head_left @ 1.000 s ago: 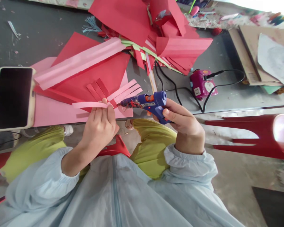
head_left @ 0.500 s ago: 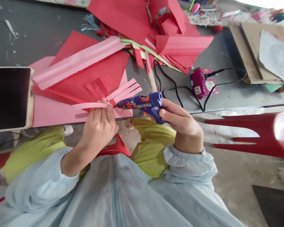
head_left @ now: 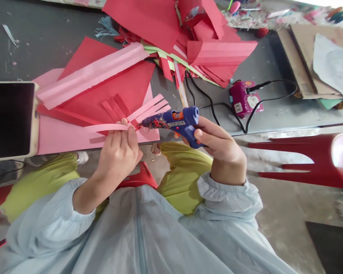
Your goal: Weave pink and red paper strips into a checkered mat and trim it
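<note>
My left hand (head_left: 120, 146) is closed on a pink paper strip (head_left: 103, 127) near the table's front edge, the strip's free end curving out to the left. Wrapped around the handle of a blue hot glue gun (head_left: 178, 122) is my right hand (head_left: 215, 139). The gun's nozzle points left, close to the left fingertips and a small red paper piece; whether it touches the paper I cannot tell. Red strips (head_left: 116, 106) and light pink strips (head_left: 150, 108) fan out just beyond my left fingers, over red and pink sheets (head_left: 103, 93).
At the left edge lies a phone (head_left: 13, 120). A magenta power socket block (head_left: 246, 99) with a black cord sits to the right. Red paper (head_left: 148, 23) is heaped at the back, cardboard (head_left: 305, 57) lies far right, and a red stool (head_left: 317, 160) is beside the table.
The glue gun and my right hand have shifted slightly right and up, drawing the nozzle a little away from my left fingertips. My left hand keeps its hold on the strip.
</note>
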`<control>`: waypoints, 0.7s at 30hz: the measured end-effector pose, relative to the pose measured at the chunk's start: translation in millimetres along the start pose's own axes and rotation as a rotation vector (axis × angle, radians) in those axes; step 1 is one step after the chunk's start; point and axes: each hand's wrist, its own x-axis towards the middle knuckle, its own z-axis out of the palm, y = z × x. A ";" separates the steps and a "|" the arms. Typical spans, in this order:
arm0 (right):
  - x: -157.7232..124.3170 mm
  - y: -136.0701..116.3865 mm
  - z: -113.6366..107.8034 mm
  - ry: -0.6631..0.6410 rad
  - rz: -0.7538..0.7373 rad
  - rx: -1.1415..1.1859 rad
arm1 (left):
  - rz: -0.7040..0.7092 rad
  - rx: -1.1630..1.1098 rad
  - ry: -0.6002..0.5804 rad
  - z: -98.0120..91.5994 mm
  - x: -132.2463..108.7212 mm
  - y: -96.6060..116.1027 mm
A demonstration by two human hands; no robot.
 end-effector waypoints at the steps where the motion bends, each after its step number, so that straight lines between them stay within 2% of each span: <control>1: -0.6 -0.1 -0.9 0.005 -0.007 0.002 | -0.003 -0.002 0.001 -0.2 0.1 0.2; 10: -1.6 -2.9 0.4 -0.016 0.052 -0.029 | -0.066 -0.123 -0.041 1.5 -0.6 0.3; 16: -0.4 -1.0 0.3 0.016 0.051 -0.039 | -0.044 -0.084 -0.045 -0.1 -0.2 -0.3; 21: -0.4 -1.3 -0.6 -0.026 0.041 -0.016 | -0.053 -0.091 -0.024 1.2 -0.6 -0.8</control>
